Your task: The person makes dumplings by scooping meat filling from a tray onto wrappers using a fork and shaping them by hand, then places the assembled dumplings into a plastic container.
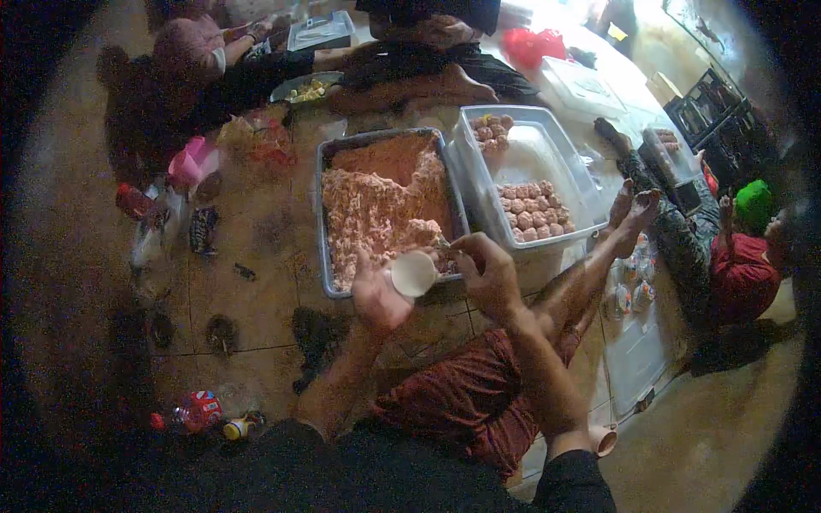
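My left hand (379, 297) is palm up, and a round, pale, flat dough wrapper (414, 274) rests on its fingers. With bent fingers, my right hand (489, 272) pinches a thin utensil whose far end reaches a lump of filling (425, 231) at the tub's near right corner; its exact kind is unclear. Both hands are at the near edge of a grey tub (321, 224) holding pink minced filling (363, 209). Right of it stands a clear plastic box (586, 229) with rows of round filled pieces (532, 209) and a smaller group (491, 133) at its far left.
Other people sit at the far side (428, 38), far left (184, 51) and right (744, 256). A bowl (308, 88) lies beyond the tub. Bottles (201, 412) lie near left, a pink container (192, 162) farther left. Clear lids (633, 368) and jars (629, 295) are right.
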A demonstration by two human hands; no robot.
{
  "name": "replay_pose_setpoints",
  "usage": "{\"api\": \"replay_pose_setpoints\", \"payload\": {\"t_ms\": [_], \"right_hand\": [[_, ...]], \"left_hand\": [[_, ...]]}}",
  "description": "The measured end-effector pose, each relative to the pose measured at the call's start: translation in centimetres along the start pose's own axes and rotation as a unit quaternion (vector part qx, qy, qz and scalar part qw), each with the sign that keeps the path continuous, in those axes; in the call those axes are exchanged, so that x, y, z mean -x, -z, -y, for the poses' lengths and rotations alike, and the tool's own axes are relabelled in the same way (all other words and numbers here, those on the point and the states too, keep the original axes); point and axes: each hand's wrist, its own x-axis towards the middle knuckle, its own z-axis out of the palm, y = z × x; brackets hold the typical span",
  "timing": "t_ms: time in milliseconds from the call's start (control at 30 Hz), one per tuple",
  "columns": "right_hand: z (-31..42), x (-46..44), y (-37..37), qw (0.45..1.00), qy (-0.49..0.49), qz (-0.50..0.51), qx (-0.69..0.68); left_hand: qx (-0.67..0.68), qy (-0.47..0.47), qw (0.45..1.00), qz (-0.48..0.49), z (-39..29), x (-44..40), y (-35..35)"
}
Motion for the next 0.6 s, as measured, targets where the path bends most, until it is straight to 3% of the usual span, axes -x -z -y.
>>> {"api": "replay_pose_setpoints", "payload": {"t_ms": [67, 100, 200, 367, 433, 467, 533, 567, 600], "right_hand": [[-0.5, 1.1, -1.7, 0.982, 0.152, -0.100, 0.046], [-1.9, 1.6, -2.9, 0.978, 0.175, -0.085, 0.077], [-2.3, 3.2, -5.0, 0.982, 0.141, -0.090, 0.083], [-2.2, 4.5, -5.4, 0.987, 0.141, -0.036, 0.074], [-1.8, 4.6, -4.8, 0.988, 0.127, 0.066, 0.065], [-1.7, 4.4, -4.1, 0.987, 0.129, 0.067, 0.062], [-0.5, 4.5, -2.6, 0.974, 0.110, 0.154, 0.123], [-0.4, 4.4, -2.6, 0.973, 0.137, 0.123, 0.137], [-0.6, 4.2, -2.5, 0.973, 0.138, 0.126, 0.135]], "left_hand": [[0.051, -0.045, 0.998, 0.003, 0.2, -1.8, -0.5], [0.104, -0.088, 0.991, 0.004, 0.4, -2.3, -0.7], [0.021, -0.100, 0.995, 0.009, 0.7, -2.4, -2.6], [0.053, -0.064, 0.995, 0.047, -0.1, -1.6, -1.2], [0.081, -0.048, 0.995, 0.032, -0.5, -1.4, -1.5], [0.079, -0.051, 0.995, 0.031, -1.0, -1.3, -1.0], [0.057, -0.110, 0.992, -0.029, -2.1, -0.3, 1.4], [0.130, -0.042, 0.983, 0.120, -3.6, 0.9, 2.4], [0.129, -0.045, 0.983, 0.120, -4.9, 1.5, 2.4]]}}
